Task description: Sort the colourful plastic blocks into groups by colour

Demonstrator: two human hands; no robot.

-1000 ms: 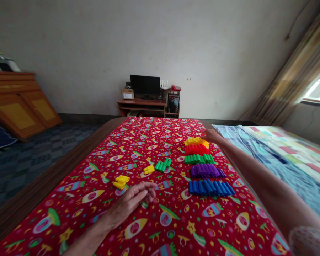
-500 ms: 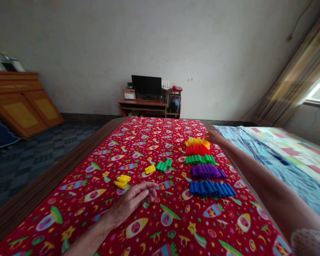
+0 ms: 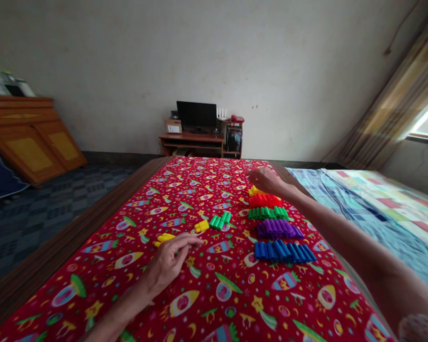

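Moved leftward, the right hand (image 3: 265, 179) (grip not determinable) is seen across the yellow row (image 3: 253, 191); nearer yellow tubes (image 3: 163, 238) are partly hidden by the loosely parted left hand (image 3: 171, 257).

Your tabletop (image 3: 96, 216) bore a red cloth (image 3: 242, 261). Beyond its purple row (image 3: 278, 228) you had a green row (image 3: 267, 213), red row (image 3: 266, 200) and yellow row (image 3: 254, 191); nearer you, a blue row (image 3: 284, 251); to its left, green tubes (image 3: 220, 220) and yellow tubes (image 3: 201, 226).

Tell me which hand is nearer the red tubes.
Right. The right hand is just beyond the red tubes; the left hand is farther off, to their left.
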